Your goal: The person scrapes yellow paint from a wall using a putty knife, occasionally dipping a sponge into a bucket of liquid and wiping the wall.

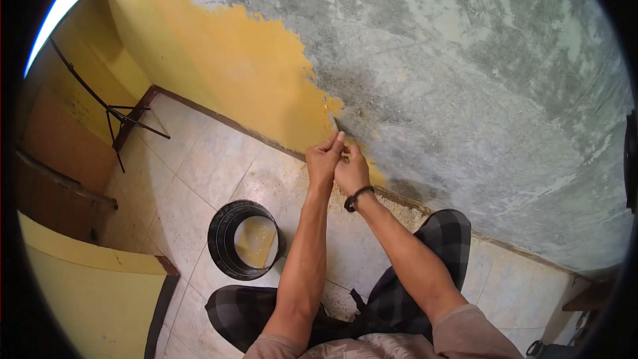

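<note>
My left hand [321, 161] and my right hand [353, 171] are closed together around a scraper [333, 121], and its handle is mostly hidden by my fingers. Its narrow grey blade meets the wall at the ragged border between yellow paint [256, 60] and bare grey plaster [432, 93]. Small flakes cling near the blade. A black band [359, 198] circles my right wrist.
A black bucket [219, 239] holding cloudy liquid and a yellowish sponge-like piece [256, 242] stands on the tiles left of my forearm. Pale crumbs [405, 214] lie along the wall's foot. Further left are a black tripod stand [118, 114] and a low yellow partition [93, 286].
</note>
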The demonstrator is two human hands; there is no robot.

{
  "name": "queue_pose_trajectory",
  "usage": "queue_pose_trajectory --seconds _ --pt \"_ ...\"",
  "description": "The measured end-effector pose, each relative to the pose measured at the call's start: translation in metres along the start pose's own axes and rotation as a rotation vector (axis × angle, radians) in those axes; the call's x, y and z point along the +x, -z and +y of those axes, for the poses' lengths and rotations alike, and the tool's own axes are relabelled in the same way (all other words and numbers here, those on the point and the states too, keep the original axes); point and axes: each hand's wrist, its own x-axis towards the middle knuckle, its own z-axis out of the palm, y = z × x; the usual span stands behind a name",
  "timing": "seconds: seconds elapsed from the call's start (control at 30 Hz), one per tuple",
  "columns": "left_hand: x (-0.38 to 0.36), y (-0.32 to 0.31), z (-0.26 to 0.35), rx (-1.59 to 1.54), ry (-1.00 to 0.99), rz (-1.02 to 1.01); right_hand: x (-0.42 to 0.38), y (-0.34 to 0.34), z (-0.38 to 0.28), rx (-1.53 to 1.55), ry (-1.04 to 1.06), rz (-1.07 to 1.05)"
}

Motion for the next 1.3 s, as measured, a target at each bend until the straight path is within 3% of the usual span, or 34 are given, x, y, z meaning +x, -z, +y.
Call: queue_pose_trajectory --seconds 0.17,0.23,0.27,0.37,0.53,0.6,0.67,0.77,0.83,0.87,0.97,1.13,1.3 --pt "-0.014 -0.011 0.008 -0.041 0.135 -0.061 -0.009 0.020 0.001 0.005 -0.022 0.022" --pt "-0.007 -0.004 0.003 -0.041 0.112 -0.030 0.009 0.006 0.007 -0.008 0.047 -0.025" --pt "0.003 0.000 0.000 0.009 0.076 0.016 0.016 0.005 0.000 -0.008 -0.051 -0.091" --pt "0.009 0.004 -0.020 0.126 0.011 0.084 0.015 0.003 0.006 -0.003 -0.011 -0.102" --pt "-0.014 -0.015 0.017 -0.007 0.046 -0.005 -0.020 0.023 -0.010 -0.062 0.183 0.067" --pt "-0.016 -0.026 0.031 0.149 -0.014 -0.033 -0.021 0.043 -0.025 0.033 0.056 -0.021" --pt "-0.016 -0.029 0.044 0.101 0.016 -0.010 -0.016 0.044 -0.025 0.073 -0.039 -0.073" --pt "0.001 -0.017 0.043 0.004 0.054 0.009 -0.001 0.017 -0.014 0.086 0.081 -0.067" --pt "0.001 -0.013 0.048 0.012 0.066 0.015 -0.008 0.010 -0.015 -0.113 0.405 0.105" --pt "-0.003 -0.014 0.050 0.015 0.153 0.017 -0.009 0.015 -0.017 -0.036 0.159 -0.015" --pt "-0.010 -0.034 0.034 0.022 0.015 0.126 -0.004 0.043 -0.027 0.039 0.004 -0.097" --pt "-0.029 -0.050 0.035 0.036 -0.035 0.129 -0.020 0.066 -0.035 0.170 0.210 0.020" --pt "-0.006 -0.035 0.028 0.101 -0.066 0.128 0.007 0.041 -0.019 0.263 0.207 -0.070"
